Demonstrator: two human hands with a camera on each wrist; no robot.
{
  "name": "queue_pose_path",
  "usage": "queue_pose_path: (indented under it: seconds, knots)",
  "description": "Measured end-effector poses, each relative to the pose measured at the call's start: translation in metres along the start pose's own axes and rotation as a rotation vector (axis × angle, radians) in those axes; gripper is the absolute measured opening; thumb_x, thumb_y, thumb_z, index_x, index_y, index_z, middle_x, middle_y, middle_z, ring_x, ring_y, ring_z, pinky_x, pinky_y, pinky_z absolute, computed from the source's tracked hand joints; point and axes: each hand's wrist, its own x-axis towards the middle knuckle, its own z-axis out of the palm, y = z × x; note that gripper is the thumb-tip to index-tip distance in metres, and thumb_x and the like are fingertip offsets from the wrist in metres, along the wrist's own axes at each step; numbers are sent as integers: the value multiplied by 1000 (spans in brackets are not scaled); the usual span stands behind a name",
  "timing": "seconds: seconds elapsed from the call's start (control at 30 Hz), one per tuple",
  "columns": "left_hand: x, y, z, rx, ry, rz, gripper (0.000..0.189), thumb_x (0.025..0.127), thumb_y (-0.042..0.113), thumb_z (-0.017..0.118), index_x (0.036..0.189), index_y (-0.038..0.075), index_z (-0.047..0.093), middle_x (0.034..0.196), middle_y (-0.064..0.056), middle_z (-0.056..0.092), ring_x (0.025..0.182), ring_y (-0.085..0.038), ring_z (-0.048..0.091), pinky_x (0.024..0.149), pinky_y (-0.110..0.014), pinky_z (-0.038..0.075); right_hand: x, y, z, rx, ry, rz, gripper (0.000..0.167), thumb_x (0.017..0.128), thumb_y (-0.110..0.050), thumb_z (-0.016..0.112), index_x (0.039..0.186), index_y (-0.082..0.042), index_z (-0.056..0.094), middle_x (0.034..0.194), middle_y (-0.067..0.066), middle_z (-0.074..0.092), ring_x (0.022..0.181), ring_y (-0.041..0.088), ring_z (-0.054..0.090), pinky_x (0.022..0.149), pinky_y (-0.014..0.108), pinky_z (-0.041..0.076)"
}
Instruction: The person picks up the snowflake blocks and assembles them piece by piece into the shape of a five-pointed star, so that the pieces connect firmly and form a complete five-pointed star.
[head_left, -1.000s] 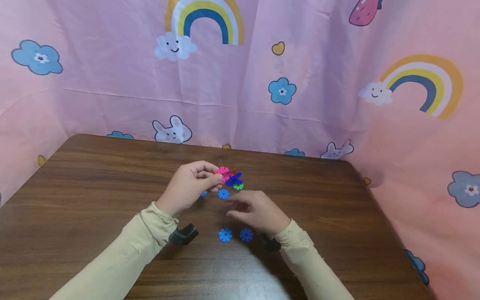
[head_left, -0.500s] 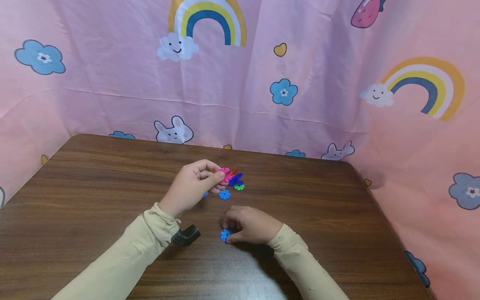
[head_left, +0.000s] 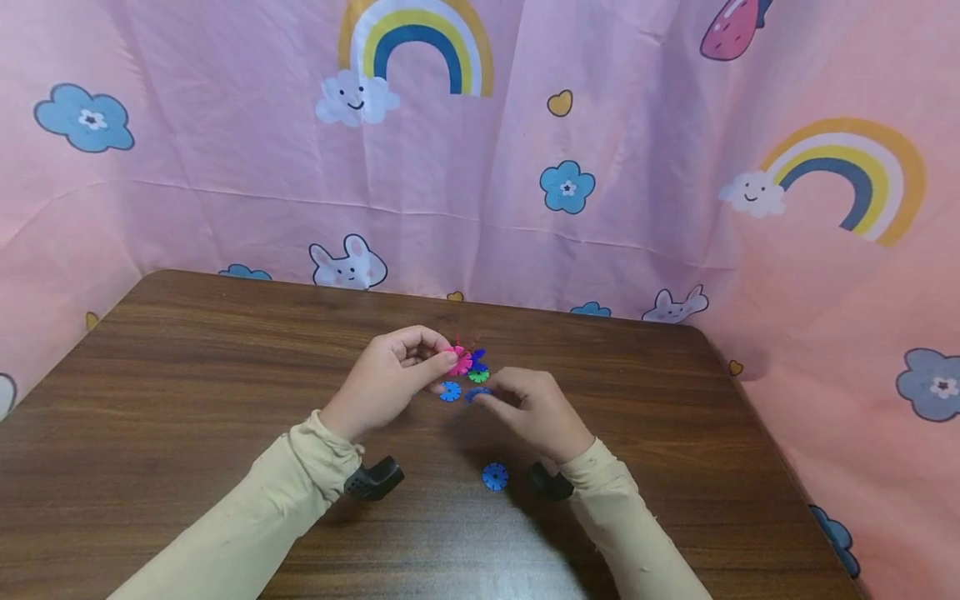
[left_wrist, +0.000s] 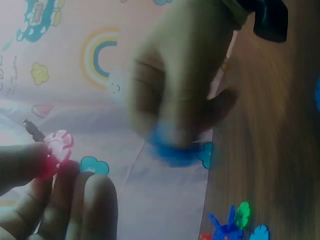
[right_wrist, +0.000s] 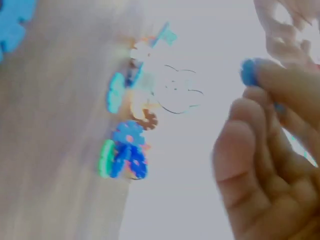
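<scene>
In the head view my left hand pinches a pink notched plastic disc between thumb and fingertips, above the middle of the table. A thin edge-on piece sticks out beside that disc in the left wrist view. My right hand, just to the right, pinches a blue notched disc. This blue disc is blurred in the left wrist view. The two held discs are apart. Another blue disc lies flat on the table, nearer the front.
Behind the hands lie a light blue disc, a green disc and dark blue joined pieces. Several more coloured pieces, partly brown, show in the right wrist view. A patterned pink curtain hangs behind the brown wooden table.
My right hand went down to the two front blue discs, took the left one, and lifted it back up toward the left hand. The left hand keeps the pink disc, shifting slightly.
</scene>
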Motion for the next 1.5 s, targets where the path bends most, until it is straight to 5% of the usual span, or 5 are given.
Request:
queue_pose_path:
  seconds: [0.23, 0.63, 0.87, 1.23, 1.5]
  knots:
    - [-1, 2, 2, -38, -4, -17, 20, 100, 15, 70, 105, -4, 66, 93, -16, 76, 79, -17, 74, 74, -33, 63, 0, -7, -10, 159, 271, -30, 9, 95, 5, 70, 102, 0, 72, 84, 10, 75, 67, 16, 68, 63, 29, 61]
    - [-2, 7, 6, -75, -43, 2, 17, 101, 10, 68, 103, -7, 64, 90, -18, 76, 79, -18, 75, 70, -32, 63, 4, -14, -14, 205, 352, -185, 18, 90, 16, 69, 102, 3, 73, 89, 18, 74, 79, 13, 72, 71, 29, 62]
    - [-3, 8, 7, -50, -53, 13, 16, 100, 8, 69, 101, -6, 65, 86, -13, 76, 80, -21, 75, 69, -31, 62, 5, -14, -15, 95, 348, -239, 21, 88, 15, 72, 103, 0, 76, 90, 11, 75, 78, 14, 70, 72, 24, 60]
    - [-4, 7, 8, 9, -66, 30, 15, 98, 10, 71, 98, -4, 66, 86, -13, 75, 80, -28, 73, 69, -33, 62, 3, -13, -15, -226, 349, -391, 21, 103, -18, 64, 105, -2, 77, 90, 6, 75, 71, 14, 66, 62, 22, 55]
    - [-6, 9, 9, 23, -65, 23, 12, 97, 7, 72, 95, -3, 66, 86, -11, 75, 78, -22, 73, 72, -33, 62, 1, -18, -17, -392, 358, -480, 20, 104, -15, 62, 105, 0, 76, 92, 11, 76, 81, 22, 74, 74, 30, 62]
